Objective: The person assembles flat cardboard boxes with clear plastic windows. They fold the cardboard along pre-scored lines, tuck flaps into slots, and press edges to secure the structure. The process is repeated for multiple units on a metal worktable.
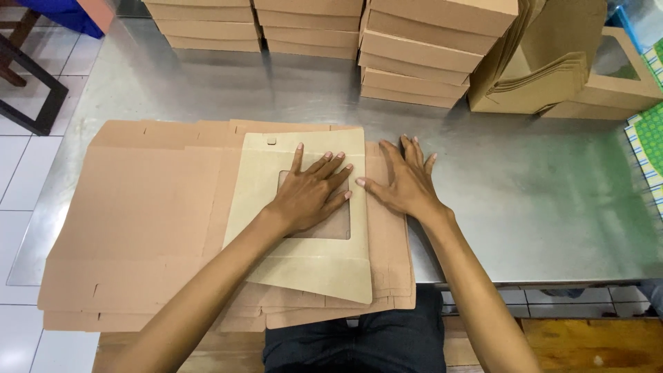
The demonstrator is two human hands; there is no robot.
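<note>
Pressing flat, left hand spreads on windowed panel.

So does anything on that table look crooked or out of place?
Slightly. The folded window panel under the left hand sits a little askew on the flat cardboard blanks, its lower corner jutting past the metal table edge. The right hand presses beside it. The stacked boxes behind lean unevenly. Nothing looks damaged.

Left hand and right hand lie flat, fingers spread.
</note>
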